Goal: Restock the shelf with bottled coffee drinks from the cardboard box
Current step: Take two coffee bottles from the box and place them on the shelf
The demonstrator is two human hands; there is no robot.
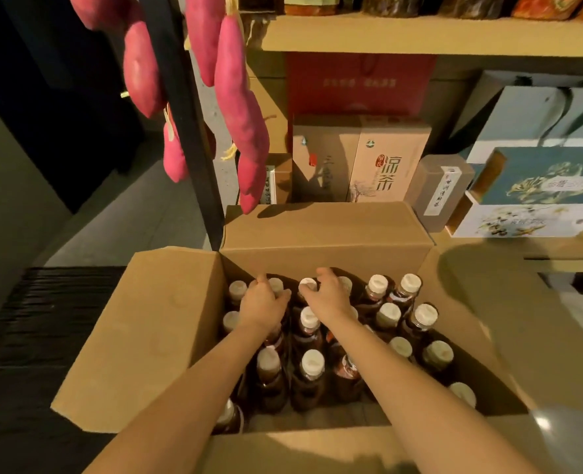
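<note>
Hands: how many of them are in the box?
2. The left hand grips a bottle at the back left of the box; the right hand grips the next bottle, just right of it.

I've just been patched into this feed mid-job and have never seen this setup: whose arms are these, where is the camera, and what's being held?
No robot here: a person works with bare hands, and the single camera sits on their head, looking forward and down. Both arms reach into an open cardboard box full of dark, white-capped bottles. The left hand curls round the top of one back-row bottle; the right hand curls round the neighbouring bottle. Behind the box is the shelf, with printed boxes standing on it.
</note>
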